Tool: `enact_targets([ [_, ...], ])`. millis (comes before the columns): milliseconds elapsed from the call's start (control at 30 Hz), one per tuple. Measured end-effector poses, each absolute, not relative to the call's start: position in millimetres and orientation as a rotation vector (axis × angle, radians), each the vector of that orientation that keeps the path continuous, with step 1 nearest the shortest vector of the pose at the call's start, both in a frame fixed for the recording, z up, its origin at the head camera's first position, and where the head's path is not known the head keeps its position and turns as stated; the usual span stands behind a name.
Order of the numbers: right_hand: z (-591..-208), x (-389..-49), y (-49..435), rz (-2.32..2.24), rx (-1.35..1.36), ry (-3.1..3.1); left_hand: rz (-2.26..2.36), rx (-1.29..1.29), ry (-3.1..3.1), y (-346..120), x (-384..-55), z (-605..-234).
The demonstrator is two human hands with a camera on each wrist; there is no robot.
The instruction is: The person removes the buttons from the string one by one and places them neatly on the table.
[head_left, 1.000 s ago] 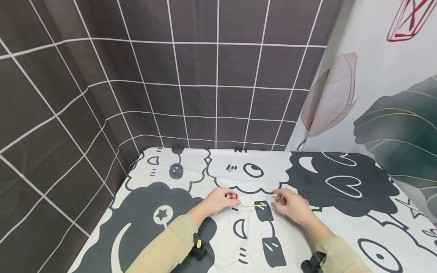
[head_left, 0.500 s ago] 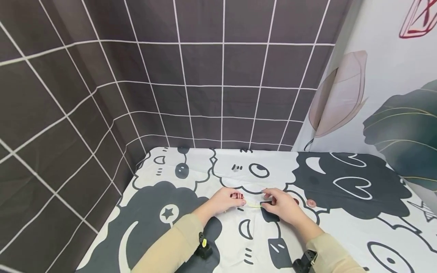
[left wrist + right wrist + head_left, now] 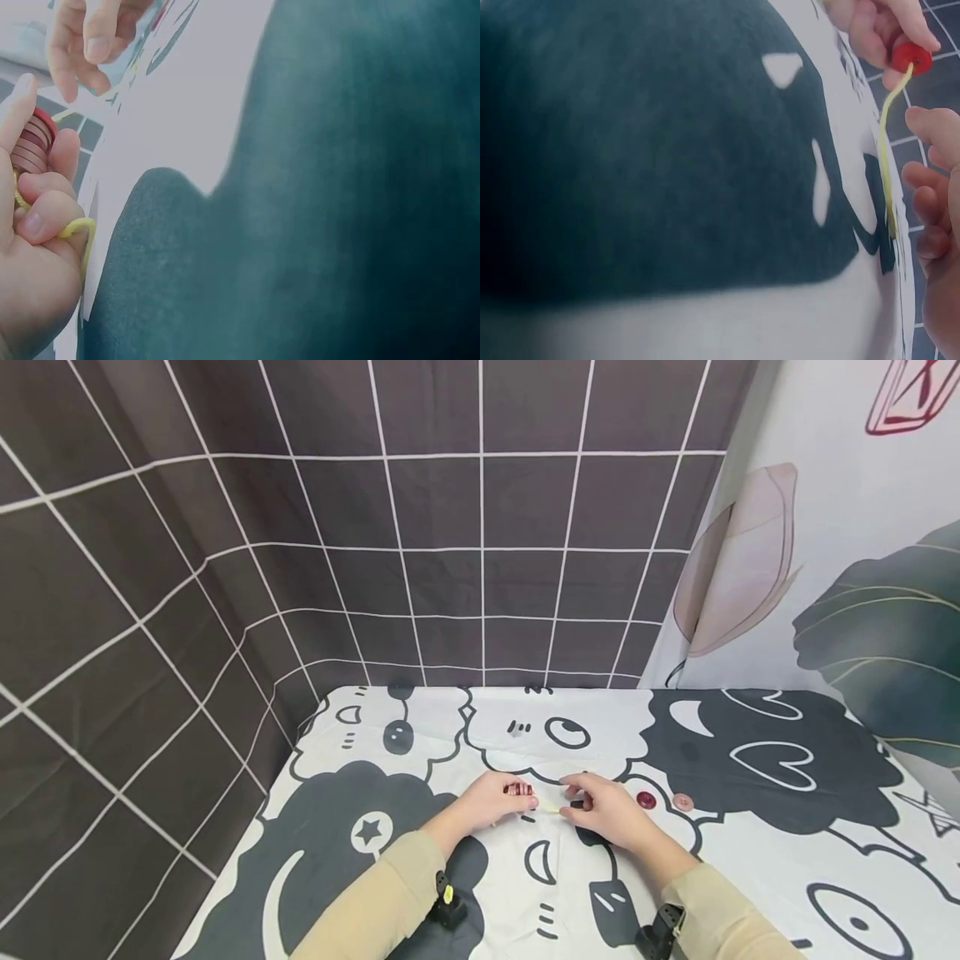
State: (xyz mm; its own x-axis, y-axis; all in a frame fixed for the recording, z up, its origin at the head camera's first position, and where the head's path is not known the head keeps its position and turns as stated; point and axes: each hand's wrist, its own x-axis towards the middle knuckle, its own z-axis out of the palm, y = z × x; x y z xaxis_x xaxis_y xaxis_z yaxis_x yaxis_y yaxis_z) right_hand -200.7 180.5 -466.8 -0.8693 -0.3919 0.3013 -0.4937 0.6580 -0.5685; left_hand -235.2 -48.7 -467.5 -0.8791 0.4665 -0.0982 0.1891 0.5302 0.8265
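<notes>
My left hand [image 3: 486, 799] pinches a stack of red and pink buttons [image 3: 519, 790] strung on a yellow cord. The stack [image 3: 31, 144] lies between thumb and fingers in the left wrist view, and cord [image 3: 91, 232] loops out past the curled lower fingers. From the red end button [image 3: 917, 58], the cord's other length [image 3: 885, 142] hangs down. My right hand [image 3: 607, 810] is close to that length, its thumb and fingers bent loosely and apart, with nothing seen between them. A dark red button [image 3: 646, 800] and a pink button [image 3: 682, 802] lie beyond the right wrist.
A black-and-white cartoon-print cloth [image 3: 555, 902] covers the table. Dark grid-pattern curtain [image 3: 435, 577] hangs behind and along the left side. A white curtain with leaf prints [image 3: 825, 610] stands at the right.
My right hand has moved left, nearer the left hand. Two loose buttons that it hid are now in full view. The left hand still holds the stack.
</notes>
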Motion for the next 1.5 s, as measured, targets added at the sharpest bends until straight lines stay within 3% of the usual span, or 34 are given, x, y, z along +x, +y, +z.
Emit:
enact_targets([
  [900, -468.4, -195.1, 149.0, 1.27, 0.73, -2.757, 1.311, 0.653, 2.432, -47.6, -232.4, -465.3],
  [1500, -467.8, -198.2, 142.0, 1.076, 0.649, -2.686, 1.337, 0.696, 2.373, -49.9, -233.4, -464.5],
])
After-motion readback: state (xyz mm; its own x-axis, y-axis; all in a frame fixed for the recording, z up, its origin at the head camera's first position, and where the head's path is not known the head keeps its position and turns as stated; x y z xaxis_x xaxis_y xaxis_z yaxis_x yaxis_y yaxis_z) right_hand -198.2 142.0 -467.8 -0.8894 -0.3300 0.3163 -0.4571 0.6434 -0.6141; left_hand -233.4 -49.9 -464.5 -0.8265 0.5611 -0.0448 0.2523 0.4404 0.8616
